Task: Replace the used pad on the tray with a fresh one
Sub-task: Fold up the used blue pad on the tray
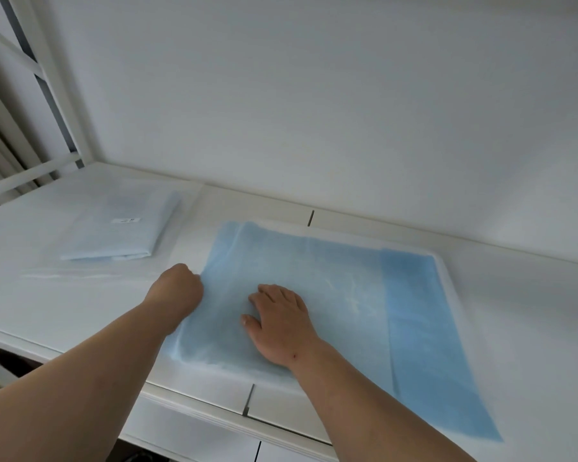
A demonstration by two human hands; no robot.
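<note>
**Head view: both my hands on the blue pad**

The blue pad (331,288) lies spread over the white tray (194,248), which sits on the white table (514,295) against the wall. The pad's right portion is a deeper blue strip that runs down past the table's front edge. Its left part looks paler, as if a thin white layer covers it.

My right hand (281,321) rests flat on the pad near its middle, fingers straight and slightly spread, palm pressing down. My left hand (177,288) is at the pad's left edge with its fingers curled; they seem to pinch that edge, though the fingertips are hidden behind the knuckles and I cannot tell for sure how much they hold.

To the left, well apart from the tray, a folded pale-blue pad (121,228) lies inside a clear plastic wrapper with a small white label on top. Beyond it, at the far left, stands a white metal frame (47,81). Two dark slots mark the table's surface, one behind the tray and one in front.
</note>
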